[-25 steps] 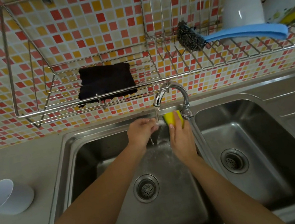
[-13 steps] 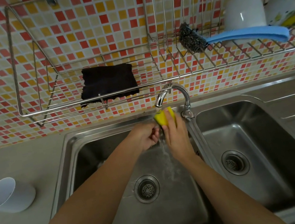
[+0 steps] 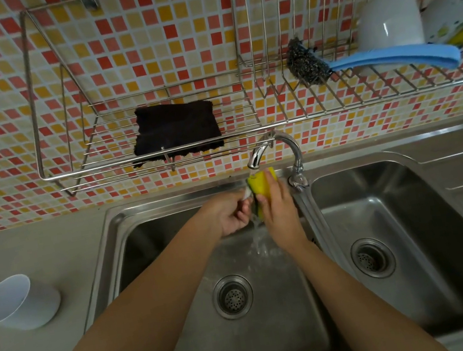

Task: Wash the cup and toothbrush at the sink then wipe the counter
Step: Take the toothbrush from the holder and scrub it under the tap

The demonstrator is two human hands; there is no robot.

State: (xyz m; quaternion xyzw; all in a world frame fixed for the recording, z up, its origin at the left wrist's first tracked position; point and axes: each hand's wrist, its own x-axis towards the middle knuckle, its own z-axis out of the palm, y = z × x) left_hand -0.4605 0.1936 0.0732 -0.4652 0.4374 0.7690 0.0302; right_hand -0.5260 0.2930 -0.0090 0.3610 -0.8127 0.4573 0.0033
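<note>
The white cup (image 3: 20, 301) lies tipped on the desk (image 3: 52, 245), mouth facing left, well apart from both hands and left of the sink (image 3: 146, 220); the left hand (image 3: 228, 212) is the nearer. That hand is closed around a small whitish item, presumably the toothbrush (image 3: 246, 193), mostly hidden. Touching it, the right hand (image 3: 278, 208) grips a yellow sponge (image 3: 259, 184) directly under the running tap (image 3: 272, 145).

Both hands under the running faucet (image 3: 273, 150) above the left sink basin (image 3: 192, 350): right hand (image 3: 279, 213) gripping a yellow sponge (image 3: 259, 186), left hand (image 3: 230, 212) closed on something small and white. White cup (image 3: 20, 302) on its side on the bench (image 3: 52, 245).
</note>
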